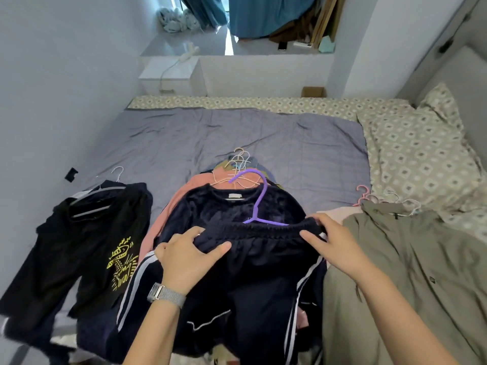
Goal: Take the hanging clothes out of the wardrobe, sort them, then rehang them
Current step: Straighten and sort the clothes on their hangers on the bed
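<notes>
navy track pants (253, 262), white side stripes | purple hanger (259, 204) | olive jacket (411, 272) | grey quilt (210, 138)

The bed (263, 138) carries a grey cover, and a patterned sheet (237, 102) shows along its far edge. A patterned pillow (421, 148) lies at right. White walls (52, 75) surround it. Behind stands a white nightstand (168, 75), and daylight enters past blue curtains (263, 14).

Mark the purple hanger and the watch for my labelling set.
purple hanger (259, 200), head view, on its straight neck below the hook.
watch (155, 292), head view, on its case at the left wrist.
</notes>
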### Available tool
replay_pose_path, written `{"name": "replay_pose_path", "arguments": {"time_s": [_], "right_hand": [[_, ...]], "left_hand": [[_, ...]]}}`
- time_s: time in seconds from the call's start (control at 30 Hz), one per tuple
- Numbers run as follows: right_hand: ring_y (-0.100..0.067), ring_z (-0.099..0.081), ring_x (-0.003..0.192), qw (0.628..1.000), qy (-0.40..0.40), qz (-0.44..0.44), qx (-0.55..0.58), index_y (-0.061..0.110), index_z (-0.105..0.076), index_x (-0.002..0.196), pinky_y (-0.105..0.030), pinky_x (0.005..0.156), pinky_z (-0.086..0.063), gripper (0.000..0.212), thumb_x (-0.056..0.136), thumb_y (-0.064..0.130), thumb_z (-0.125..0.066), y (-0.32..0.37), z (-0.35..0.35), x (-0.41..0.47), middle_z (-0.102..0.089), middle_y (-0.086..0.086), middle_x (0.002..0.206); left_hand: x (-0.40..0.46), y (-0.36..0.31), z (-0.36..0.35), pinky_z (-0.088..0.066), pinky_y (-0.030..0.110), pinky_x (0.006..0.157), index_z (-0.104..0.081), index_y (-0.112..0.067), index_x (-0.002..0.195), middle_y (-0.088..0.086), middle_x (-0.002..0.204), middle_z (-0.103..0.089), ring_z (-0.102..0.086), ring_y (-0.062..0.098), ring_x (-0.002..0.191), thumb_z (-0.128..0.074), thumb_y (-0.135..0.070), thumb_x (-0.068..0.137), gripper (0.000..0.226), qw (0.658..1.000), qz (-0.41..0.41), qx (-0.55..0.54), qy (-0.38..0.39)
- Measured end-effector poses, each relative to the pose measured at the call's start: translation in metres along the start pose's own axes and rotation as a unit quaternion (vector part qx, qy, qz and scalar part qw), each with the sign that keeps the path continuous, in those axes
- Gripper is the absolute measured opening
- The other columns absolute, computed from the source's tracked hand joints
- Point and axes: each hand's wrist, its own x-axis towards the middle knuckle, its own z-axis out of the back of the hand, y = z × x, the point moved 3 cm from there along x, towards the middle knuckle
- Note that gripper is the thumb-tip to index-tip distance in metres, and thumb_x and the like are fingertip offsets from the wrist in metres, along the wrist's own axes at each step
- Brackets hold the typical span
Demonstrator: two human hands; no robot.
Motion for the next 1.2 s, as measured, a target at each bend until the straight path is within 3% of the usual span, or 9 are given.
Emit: {"name": "replay_pose_path", "arguments": {"time_s": [0.1,0.3,0.43,0.57,0.63,0.73,0.8,1.0,1.2], "right_hand": [[0.001,-0.058,0.083,0.999,0.01,0.036,-0.013,0.034,-0.06,0.09,-0.01,0.073,-0.041,0.01,0.083,0.037,-0.068,-0.005,0.018,-0.057,-0.064,0.018,0.087],[0.0,-0.059,0.085,0.99,-0.091,0.088,0.067,0.023,-0.071,0.091,-0.006,0.071,-0.04,0.022,0.074,0.033,-0.078,-0.007,0.061,-0.154,-0.068,0.014,0.088],[-0.005,-0.061,0.086,0.986,-0.107,0.108,0.069,0.018,-0.072,0.096,-0.014,0.076,-0.044,0.028,0.071,0.028,-0.079,-0.008,0.083,-0.188,-0.069,0.01,0.091],[-0.013,-0.06,0.084,0.983,-0.125,0.128,0.046,0.021,-0.071,0.095,-0.034,0.085,-0.046,0.028,0.07,0.032,-0.077,-0.011,0.088,-0.226,-0.066,0.013,0.084],[-0.015,-0.06,0.082,0.983,-0.106,0.146,0.041,0.019,-0.072,0.095,-0.04,0.085,-0.048,0.029,0.07,0.031,-0.079,-0.008,0.082,-0.242,-0.065,0.013,0.082],[-0.016,-0.061,0.091,0.983,-0.045,0.168,0.054,0.021,-0.071,0.096,-0.03,0.083,-0.049,0.031,0.069,0.032,-0.08,0.007,0.064,-0.257,-0.067,0.013,0.09],[-0.014,-0.06,0.097,0.98,-0.002,0.181,0.078,0.026,-0.07,0.097,-0.018,0.082,-0.047,0.032,0.068,0.035,-0.08,0.025,0.047,-0.267,-0.067,0.012,0.095],[-0.016,-0.058,0.099,0.952,0.071,0.285,0.087,0.041,-0.063,0.094,-0.05,0.096,-0.043,0.032,0.065,0.052,-0.067,0.106,-0.034,-0.299,-0.06,0.025,0.094],[-0.003,-0.055,0.09,0.93,0.113,0.332,0.111,0.046,-0.061,0.089,-0.051,0.089,-0.047,0.024,0.066,0.055,-0.063,0.187,-0.137,-0.329,-0.061,0.031,0.094]], "left_hand": [[-0.061,-0.008,0.014,-0.029,0.037,0.095,-0.06,-0.038,0.082,-0.016,0.08,-0.064,-0.057,0.009,0.093,-0.068,-0.076,0.048,0.052,0.998,0.013,-0.013,-0.06],[-0.179,-0.04,0.041,-0.042,0.047,0.092,-0.058,-0.039,0.08,-0.013,0.077,-0.064,-0.06,0.01,0.082,-0.076,-0.068,0.046,0.047,0.987,0.02,-0.057,-0.15],[-0.248,-0.064,0.055,-0.03,0.036,0.096,-0.059,-0.038,0.089,-0.009,0.084,-0.061,-0.051,0.013,0.091,-0.083,-0.058,0.048,0.051,0.984,0.025,-0.05,-0.168],[-0.309,-0.064,0.052,-0.025,0.037,0.102,-0.06,-0.038,0.102,-0.011,0.085,-0.064,-0.047,0.009,0.098,-0.063,-0.072,0.049,0.063,0.986,0.05,-0.078,-0.139],[-0.34,-0.061,0.053,-0.025,0.038,0.102,-0.062,-0.032,0.107,-0.015,0.083,-0.058,-0.033,0.003,0.092,-0.075,-0.058,0.061,0.054,0.977,0.074,-0.084,-0.183],[-0.379,-0.043,0.061,-0.032,0.044,0.104,-0.064,-0.031,0.103,-0.019,0.083,-0.051,-0.029,0.0,0.086,-0.081,-0.042,0.063,0.045,0.959,0.135,-0.093,-0.233],[-0.402,-0.021,0.072,-0.033,0.047,0.104,-0.063,-0.036,0.098,-0.018,0.086,-0.055,-0.03,-0.002,0.087,-0.082,-0.047,0.06,0.044,0.944,0.172,-0.114,-0.256],[-0.466,0.05,0.123,-0.03,0.045,0.106,-0.052,-0.052,0.085,-0.02,0.086,-0.051,-0.032,0.006,0.096,-0.083,-0.041,0.063,0.039,0.894,0.247,-0.122,-0.352],[-0.506,0.142,0.168,-0.022,0.042,0.106,-0.057,-0.032,0.103,-0.024,0.083,-0.047,-0.024,-0.003,0.086,-0.072,-0.036,0.078,0.03,0.864,0.296,-0.105,-0.393]]}}
